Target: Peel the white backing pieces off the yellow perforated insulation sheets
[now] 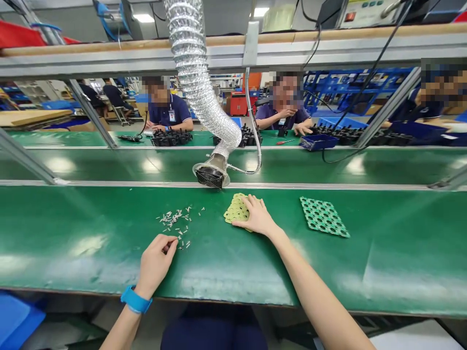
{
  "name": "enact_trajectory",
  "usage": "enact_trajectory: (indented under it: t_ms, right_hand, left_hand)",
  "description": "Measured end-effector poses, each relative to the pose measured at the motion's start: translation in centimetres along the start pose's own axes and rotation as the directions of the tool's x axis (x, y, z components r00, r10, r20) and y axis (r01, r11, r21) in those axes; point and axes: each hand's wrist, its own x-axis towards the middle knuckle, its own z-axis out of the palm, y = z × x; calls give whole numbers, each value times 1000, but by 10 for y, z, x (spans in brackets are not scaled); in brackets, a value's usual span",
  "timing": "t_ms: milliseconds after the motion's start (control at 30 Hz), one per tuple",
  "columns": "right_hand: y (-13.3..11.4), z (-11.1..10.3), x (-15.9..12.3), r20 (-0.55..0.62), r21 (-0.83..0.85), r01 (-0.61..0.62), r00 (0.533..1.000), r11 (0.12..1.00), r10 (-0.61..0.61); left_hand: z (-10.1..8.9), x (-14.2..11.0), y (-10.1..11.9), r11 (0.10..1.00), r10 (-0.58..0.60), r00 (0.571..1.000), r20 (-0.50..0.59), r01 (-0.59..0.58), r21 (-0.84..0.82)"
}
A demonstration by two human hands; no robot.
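My left hand rests near the front of the green bench mat, its fingertips pinched on a small metal piece. That piece lies at the edge of a loose scatter of several small pale metal pieces. My right hand lies flat with fingers spread on a stack of yellow-green perforated sheets, covering its right part. To the right of that hand sits a green perforated plate with hexagonal holes, untouched.
A fume extractor nozzle on a silver flexible duct hangs just beyond the mat. Across the bench, two co-workers sit at a parallel line with black fixtures and a blue tray. A blue bin stands below left.
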Motion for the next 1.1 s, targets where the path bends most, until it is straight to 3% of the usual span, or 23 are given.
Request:
enact_trajectory:
  t_ms: [233, 367, 533, 667, 867, 1100]
  right_hand:
    - [2, -1, -3, 41, -41, -66, 997, 997, 68]
    - [3, -2, -3, 41, -38, -71, 997, 997, 72]
    - [4, -2, -1, -1, -36, -39, 999, 999, 38]
    - [4, -2, 0, -50, -37, -20, 999, 999, 18]
    - [2, -1, -5, -133, -79, 22, 991, 997, -32]
    - [-4, -5, -12, -186, -137, 46, 980, 990, -71]
  left_hand:
    - [12, 8, 17, 988, 95, 986, 140, -110, 109]
    - [18, 9, 14, 971, 137, 980, 145, -162, 177]
    - [15, 10, 14, 972, 148, 975, 165, -174, 156]
    - [17, 16, 32, 989, 121, 977, 173, -134, 64]
    - [56, 42, 77, 959, 30, 973, 229, 37, -282]
    - [100, 81, 105, 932, -39, 964, 263, 130, -340]
